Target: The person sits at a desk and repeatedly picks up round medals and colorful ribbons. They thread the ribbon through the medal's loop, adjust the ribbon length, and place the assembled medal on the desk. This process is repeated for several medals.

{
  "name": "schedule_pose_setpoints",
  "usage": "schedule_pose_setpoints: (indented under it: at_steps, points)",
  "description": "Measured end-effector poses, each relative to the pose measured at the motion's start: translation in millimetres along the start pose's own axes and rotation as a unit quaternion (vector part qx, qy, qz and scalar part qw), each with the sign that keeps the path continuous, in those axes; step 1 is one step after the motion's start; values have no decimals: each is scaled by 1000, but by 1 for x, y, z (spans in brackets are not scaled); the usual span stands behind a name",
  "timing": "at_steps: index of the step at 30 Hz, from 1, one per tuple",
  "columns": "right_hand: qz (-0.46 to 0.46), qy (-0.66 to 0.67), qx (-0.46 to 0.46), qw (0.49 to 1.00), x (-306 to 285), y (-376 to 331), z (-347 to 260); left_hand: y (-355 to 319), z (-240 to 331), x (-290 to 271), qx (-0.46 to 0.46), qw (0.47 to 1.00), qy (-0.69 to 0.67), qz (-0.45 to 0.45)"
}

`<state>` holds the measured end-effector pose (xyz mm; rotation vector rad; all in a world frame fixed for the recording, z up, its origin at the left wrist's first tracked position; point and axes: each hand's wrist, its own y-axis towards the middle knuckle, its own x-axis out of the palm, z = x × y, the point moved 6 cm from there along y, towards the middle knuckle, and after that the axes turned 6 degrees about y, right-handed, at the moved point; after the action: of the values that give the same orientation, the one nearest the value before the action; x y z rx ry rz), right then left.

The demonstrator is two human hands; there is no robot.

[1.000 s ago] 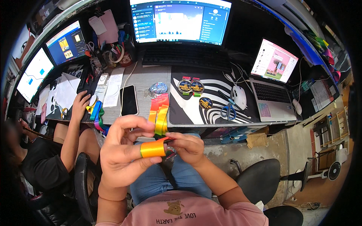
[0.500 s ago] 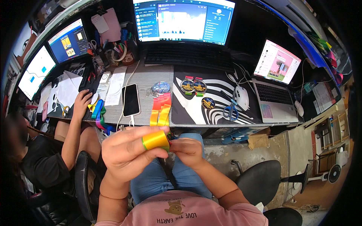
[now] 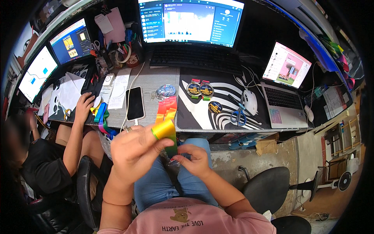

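Observation:
My left hand [image 3: 134,150] is closed on a shiny medal ribbon [image 3: 164,130], yellow above and green lower down, which loops over its fingers. My right hand [image 3: 194,160] pinches at the ribbon's lower end, where a bit of red shows; what hangs beneath is mostly hidden. Beyond my hands on the desk lies a silvery medal [image 3: 166,91] with an orange-yellow ribbon [image 3: 166,110]. To its right two joined dark-faced medals [image 3: 200,89] and a loose round disc [image 3: 215,107] rest on a black-and-white mat [image 3: 194,117]. Blue-handled scissors [image 3: 238,116] lie right of the disc.
A phone [image 3: 135,103] with a cable lies left of the silvery medal. A white mouse [image 3: 249,102] and a laptop [image 3: 282,97] are at the right, a keyboard [image 3: 194,60] and monitor behind. At left, a co-worker's hand [image 3: 85,104] rests near papers and coloured ribbons [image 3: 102,117]. An office chair [image 3: 269,187] stands right.
My left hand has risen slightly and tilted, lifting the ribbon loop so more of its green length shows. My right hand has shifted slightly, still close to the ribbon's lower end.

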<state>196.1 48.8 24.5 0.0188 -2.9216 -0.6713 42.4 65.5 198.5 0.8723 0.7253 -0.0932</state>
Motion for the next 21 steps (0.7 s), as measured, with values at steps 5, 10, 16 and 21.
schedule_pose_setpoints:
  at_steps: [5,10,16,21]
  points:
    - [41,15,89,995,-4,-5,9,-6,-41,12,-184,957,-198,-106]
    - [-70,-113,165,977,-11,-16,27,-18,-46,21,-210,902,-295,-234]
    - [-71,370,485,789,3,-41,36,-35,-12,26,-114,844,-360,-382]
    - [-93,257,441,855,-11,-15,14,-61,-7,34,-124,746,-426,-497]
